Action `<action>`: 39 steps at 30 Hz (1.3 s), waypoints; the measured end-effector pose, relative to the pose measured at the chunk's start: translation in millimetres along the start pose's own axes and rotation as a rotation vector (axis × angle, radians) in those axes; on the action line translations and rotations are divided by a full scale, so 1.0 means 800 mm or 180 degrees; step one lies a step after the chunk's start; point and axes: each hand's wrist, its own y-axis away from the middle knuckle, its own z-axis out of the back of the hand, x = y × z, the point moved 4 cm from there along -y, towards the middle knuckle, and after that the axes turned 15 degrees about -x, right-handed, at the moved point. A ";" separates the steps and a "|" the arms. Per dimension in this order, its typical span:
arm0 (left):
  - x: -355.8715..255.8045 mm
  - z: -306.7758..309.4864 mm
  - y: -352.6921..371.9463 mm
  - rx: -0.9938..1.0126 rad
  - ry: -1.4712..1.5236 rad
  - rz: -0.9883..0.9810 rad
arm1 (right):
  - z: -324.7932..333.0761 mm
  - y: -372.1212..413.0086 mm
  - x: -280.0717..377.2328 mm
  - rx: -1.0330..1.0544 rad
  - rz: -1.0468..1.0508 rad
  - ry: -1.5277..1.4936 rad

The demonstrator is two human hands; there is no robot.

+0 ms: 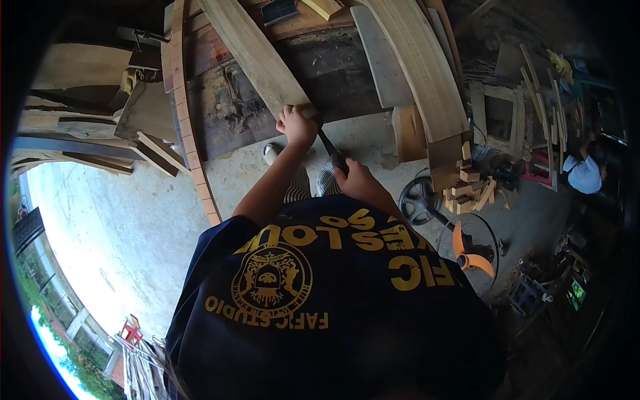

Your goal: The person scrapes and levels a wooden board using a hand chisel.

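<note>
A long pale wooden plank [257, 57] lies across the dark workbench [333, 77], one end reaching the near edge. My left hand [298, 127] is closed in a fist at that end; what its fingers grip is hidden. My right hand [358, 180] is wrapped round the lower end of a dark, long-handled tool [328, 142]. This tool slants up to the plank's end beside my left hand. Its kind is not clear, since its upper end is partly covered.
Broad boards [420, 67] overhang the bench at right, and a long marked strip [186, 127] runs down its left. Cut wood blocks [467, 190] are stacked near a fan with orange blades [470, 253]. Another person [583, 173] is at far right. Lumber [73, 127] lies at left.
</note>
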 end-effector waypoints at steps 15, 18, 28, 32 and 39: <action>-0.045 -0.005 0.018 0.0063 -0.0717 -0.0466 | 0.011 -0.003 0.013 0.0139 -0.0032 0.0194; -0.046 -0.007 0.018 0.0086 -0.0875 -0.0548 | 0.006 -0.003 0.009 0.0000 0.0013 0.0236; -0.034 0.010 0.019 0.0616 -0.0394 -0.0206 | 0.013 0.009 0.008 -0.0115 0.0207 0.0376; 0.025 0.028 0.039 -0.0087 0.0455 0.1116 | 0.005 0.021 -0.002 -0.0123 0.0490 0.0116; 0.066 0.047 -0.012 -0.0527 0.1001 0.1440 | -0.086 -0.075 0.017 -0.0335 0.0922 -0.0923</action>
